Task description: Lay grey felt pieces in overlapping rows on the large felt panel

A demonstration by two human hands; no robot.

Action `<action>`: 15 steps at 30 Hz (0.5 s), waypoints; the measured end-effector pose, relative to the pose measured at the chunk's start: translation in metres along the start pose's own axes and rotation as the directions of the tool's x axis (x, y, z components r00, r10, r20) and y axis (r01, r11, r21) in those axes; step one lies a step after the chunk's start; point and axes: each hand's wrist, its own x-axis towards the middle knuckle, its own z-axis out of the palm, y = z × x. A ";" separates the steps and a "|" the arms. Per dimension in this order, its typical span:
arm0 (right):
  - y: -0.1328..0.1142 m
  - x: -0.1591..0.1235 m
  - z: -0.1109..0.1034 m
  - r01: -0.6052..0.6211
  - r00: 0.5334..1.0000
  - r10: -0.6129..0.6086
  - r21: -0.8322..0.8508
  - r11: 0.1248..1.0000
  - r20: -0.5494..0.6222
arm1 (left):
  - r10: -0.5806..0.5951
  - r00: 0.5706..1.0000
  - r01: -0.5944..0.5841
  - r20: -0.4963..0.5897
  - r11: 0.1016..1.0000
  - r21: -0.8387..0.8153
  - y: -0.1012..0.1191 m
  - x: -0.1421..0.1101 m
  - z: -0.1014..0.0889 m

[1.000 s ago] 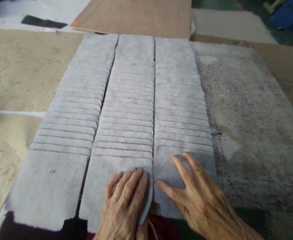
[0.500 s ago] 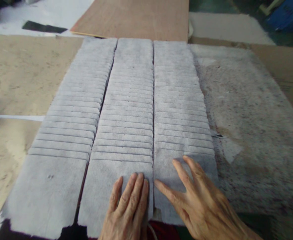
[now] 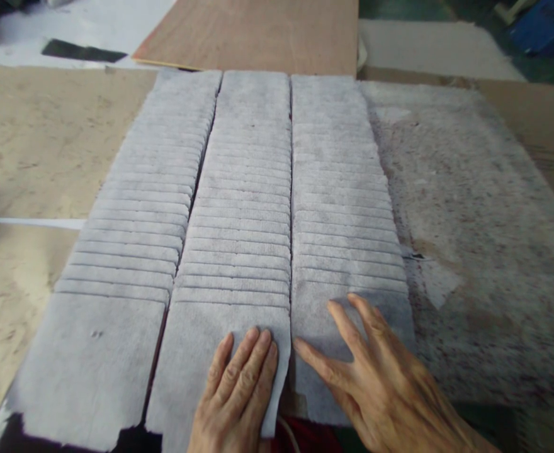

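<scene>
Grey, felt-like fabric pieces lie overlapped like shingles in three long rows. My left hand (image 3: 239,384) rests with its fingers flat on the front piece (image 3: 187,358) of the middle row; the thumb is hidden. Beside that hand, the piece's right edge bends upward. My right hand (image 3: 376,371) is spread, its fingertips on the front piece (image 3: 310,308) of the right row. Neither hand touches the left row's front piece (image 3: 92,365), which has two small marks on it.
Behind the rows lies a brown wooden board (image 3: 267,38). A speckled mat (image 3: 470,251) extends on the right, and a tan board (image 3: 45,126) on the left. A dark strip (image 3: 83,51) lies on a white surface at the back left. Something blue (image 3: 546,28) stands back right.
The right edge of the middle row's front piece has lifted and curled beside my left hand, which has shifted very slightly. My right hand has hardly moved.
</scene>
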 end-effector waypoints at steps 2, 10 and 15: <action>0.000 0.000 -0.001 -0.009 1.000 0.009 0.014 1.000 -0.009 | -0.003 1.000 0.003 -0.006 1.000 -0.005 -0.003 -0.001 -0.001; -0.002 0.006 -0.005 -0.043 0.999 0.043 0.019 0.999 -0.002 | 0.010 1.000 -0.010 0.014 1.000 0.000 -0.001 -0.001 0.003; -0.004 0.007 -0.004 -0.051 0.998 0.050 -0.017 0.999 -0.049 | -0.010 1.000 0.010 0.026 1.000 -0.005 0.004 0.000 0.003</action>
